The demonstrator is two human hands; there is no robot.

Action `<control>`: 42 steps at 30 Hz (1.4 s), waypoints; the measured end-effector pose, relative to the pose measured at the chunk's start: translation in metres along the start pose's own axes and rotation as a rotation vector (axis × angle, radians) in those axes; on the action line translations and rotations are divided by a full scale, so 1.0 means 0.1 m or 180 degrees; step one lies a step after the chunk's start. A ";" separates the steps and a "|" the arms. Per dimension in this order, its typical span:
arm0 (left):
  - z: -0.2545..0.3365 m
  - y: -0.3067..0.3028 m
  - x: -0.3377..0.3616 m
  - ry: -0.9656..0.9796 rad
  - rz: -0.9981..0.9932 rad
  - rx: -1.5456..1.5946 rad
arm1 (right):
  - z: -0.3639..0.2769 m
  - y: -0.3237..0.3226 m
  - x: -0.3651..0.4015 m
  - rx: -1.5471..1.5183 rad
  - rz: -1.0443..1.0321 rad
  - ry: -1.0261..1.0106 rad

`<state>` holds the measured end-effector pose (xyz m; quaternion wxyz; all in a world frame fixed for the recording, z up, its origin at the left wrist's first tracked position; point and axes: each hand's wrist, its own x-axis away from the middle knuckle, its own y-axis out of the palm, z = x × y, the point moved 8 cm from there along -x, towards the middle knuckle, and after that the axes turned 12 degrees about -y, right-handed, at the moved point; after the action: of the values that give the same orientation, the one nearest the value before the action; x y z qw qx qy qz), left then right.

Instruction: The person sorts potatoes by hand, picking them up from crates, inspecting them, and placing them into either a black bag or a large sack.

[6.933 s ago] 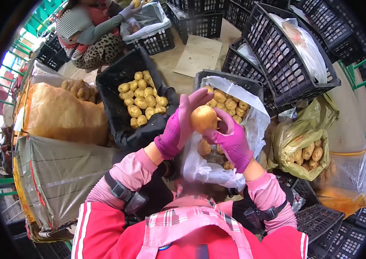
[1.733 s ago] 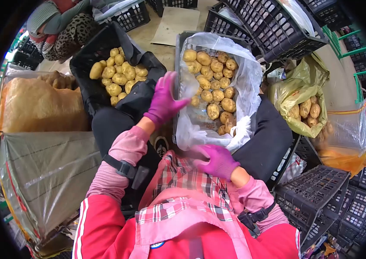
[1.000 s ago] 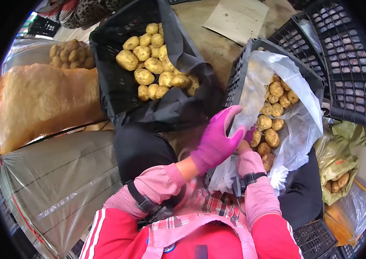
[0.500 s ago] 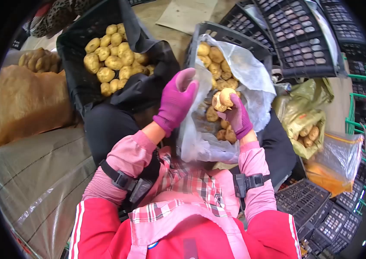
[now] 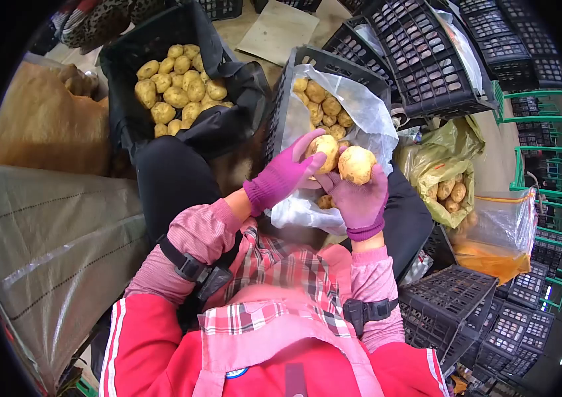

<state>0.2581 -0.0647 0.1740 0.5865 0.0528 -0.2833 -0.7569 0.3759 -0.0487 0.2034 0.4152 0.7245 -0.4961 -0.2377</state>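
In a purple glove, my left hand (image 5: 287, 173) is closed around a yellow potato (image 5: 323, 154). My right hand (image 5: 361, 200), gloved alike, grips another potato (image 5: 357, 165) with its thumb and fingers. The two potatoes are side by side, close together, above a black crate (image 5: 286, 92) lined with white plastic film (image 5: 367, 106). More potatoes (image 5: 324, 102) lie in that crate, partly hidden by my hands. To its left stands a crate with a black liner (image 5: 121, 99), holding a heap of potatoes (image 5: 176, 97).
On the right are a green-yellow bag of potatoes (image 5: 452, 194), a clear bag with orange contents (image 5: 493, 251) and stacked black crates (image 5: 450, 311). A tilted crate (image 5: 413, 56) leans at the back right. At left sit a brown sack (image 5: 46, 132) and a plastic-covered pile (image 5: 62, 245).
My left hand has moved from empty, beside the lined crate, to holding a potato. My right hand has come nearer my body; it held two potatoes and now holds one.
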 end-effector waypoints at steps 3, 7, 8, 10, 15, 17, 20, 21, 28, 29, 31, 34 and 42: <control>0.04 -0.03 0.01 0.0088 -0.0222 0.0200 | -0.01 -0.04 0.01 -0.0161 0.0162 -0.0103; 0.09 -0.04 0.06 -0.0043 -0.0359 0.0927 | -0.07 0.16 0.07 0.0507 -0.0006 -0.0230; 0.08 -0.08 0.05 -0.0045 -0.0273 0.0929 | -0.08 0.25 0.09 0.0899 -0.0115 -0.0249; -0.02 -0.08 0.01 -0.0509 -0.0296 0.1392 | -0.15 0.39 0.08 0.1517 -0.0030 -0.0394; 0.04 -0.09 0.06 -0.0505 -0.0148 0.1297 | -0.17 0.50 0.04 0.3317 0.0009 -0.0955; -0.07 -0.24 -0.02 -0.0573 -0.0170 0.1966 | -0.20 0.61 0.05 0.3992 -0.0079 -0.1266; 0.11 -0.16 0.06 -0.0468 -0.0702 0.2719 | -0.21 0.68 0.08 0.4622 -0.0291 -0.1807; 0.18 -0.10 0.10 -0.0392 -0.0942 0.2914 | -0.19 0.69 0.08 0.4749 -0.0383 -0.1985; 0.15 -0.17 0.15 -0.0065 -0.0673 0.2192 | -0.11 0.60 0.08 0.4763 -0.0555 -0.2033; 0.24 -0.28 0.18 0.0091 -0.0534 0.2196 | -0.15 0.62 0.09 0.4367 -0.0031 -0.1740; 0.41 -0.51 0.25 0.0400 -0.0247 0.2188 | -0.22 0.50 0.03 0.4251 0.0106 -0.1628; 1.11 -1.03 0.66 0.1334 0.0502 0.1184 | -0.33 0.42 0.06 0.3995 0.0213 -0.1570; 1.37 -1.49 1.26 0.1297 0.0428 0.2403 | -0.40 -0.13 0.14 0.3657 0.0420 -0.1242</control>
<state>0.0351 -0.1078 0.2466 0.6180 0.3934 -0.4215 -0.5345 0.4184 -0.0453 0.2151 -0.1268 0.7435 -0.6557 -0.0342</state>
